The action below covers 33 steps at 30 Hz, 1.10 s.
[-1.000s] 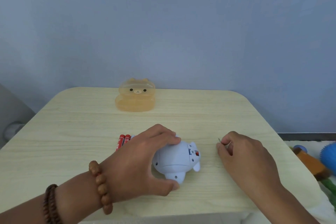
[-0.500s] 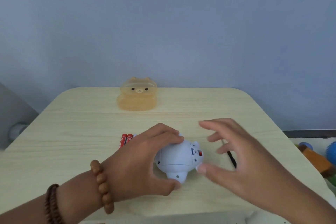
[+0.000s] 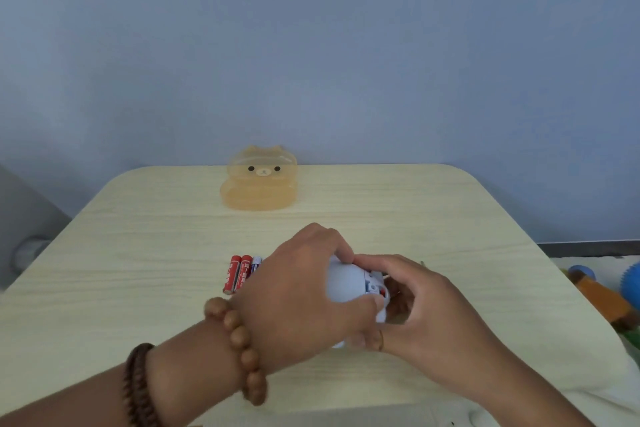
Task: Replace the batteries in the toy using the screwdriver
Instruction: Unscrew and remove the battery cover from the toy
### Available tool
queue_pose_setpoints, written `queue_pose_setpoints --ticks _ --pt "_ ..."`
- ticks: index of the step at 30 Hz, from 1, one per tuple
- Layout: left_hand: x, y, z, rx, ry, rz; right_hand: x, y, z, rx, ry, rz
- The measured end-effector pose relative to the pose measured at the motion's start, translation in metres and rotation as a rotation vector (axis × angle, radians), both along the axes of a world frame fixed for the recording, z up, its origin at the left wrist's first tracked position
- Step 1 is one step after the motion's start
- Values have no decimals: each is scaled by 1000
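Toy (image 3: 346,284), pale blue plastic, toward front edge of worktop (image 3: 138,236), slightly right of centre, clamped between both hands. Left hand (image 3: 301,291) wrapped over left side and top of toy, fingers curled on far side, thumb along near side. Right hand (image 3: 426,305) closed in on right end, fingers curled against small grey-and-red part there, thumb tucked low beside left thumb. Cannot tell whether resting on worktop or lifted off. Thin sliver (image 3: 421,263) poking out beyond right hand knuckles, too small to name.

Batteries (image 3: 237,274): two red ones side by side, blue-and-white battery (image 3: 256,263) just beside them, partly hidden behind left hand. All lying left of toy, mid-depth on worktop. Bear-shaped orange box (image 3: 259,184), translucent, near back edge, left of centre, well apart from hands.

Bare wood across whole left half out to left edge. Wide bare strip between box and hands. Bare wood too toward back right corner and along right edge. Only narrow strip between wrists and front edge. Back corners rounded. Blue wall (image 3: 311,45) right behind back edge.

Beaded bracelet (image 3: 239,347) on left wrist, darker bracelet (image 3: 138,385) further up forearm. Past right edge, lower down, orange and blue playthings (image 3: 602,295), blue spiky ball (image 3: 633,284) cut by frame.
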<state>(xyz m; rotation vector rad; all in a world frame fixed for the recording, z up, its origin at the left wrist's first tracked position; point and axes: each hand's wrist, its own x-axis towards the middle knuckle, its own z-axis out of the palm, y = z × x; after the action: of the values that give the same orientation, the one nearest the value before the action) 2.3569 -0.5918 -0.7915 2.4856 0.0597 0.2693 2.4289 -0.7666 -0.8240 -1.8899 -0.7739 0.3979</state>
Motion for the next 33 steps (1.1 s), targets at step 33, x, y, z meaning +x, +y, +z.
queue_pose_setpoints --ticks 33 --pt "17 -24 7 192 10 -14 0 -4 -5 53 -23 -20"
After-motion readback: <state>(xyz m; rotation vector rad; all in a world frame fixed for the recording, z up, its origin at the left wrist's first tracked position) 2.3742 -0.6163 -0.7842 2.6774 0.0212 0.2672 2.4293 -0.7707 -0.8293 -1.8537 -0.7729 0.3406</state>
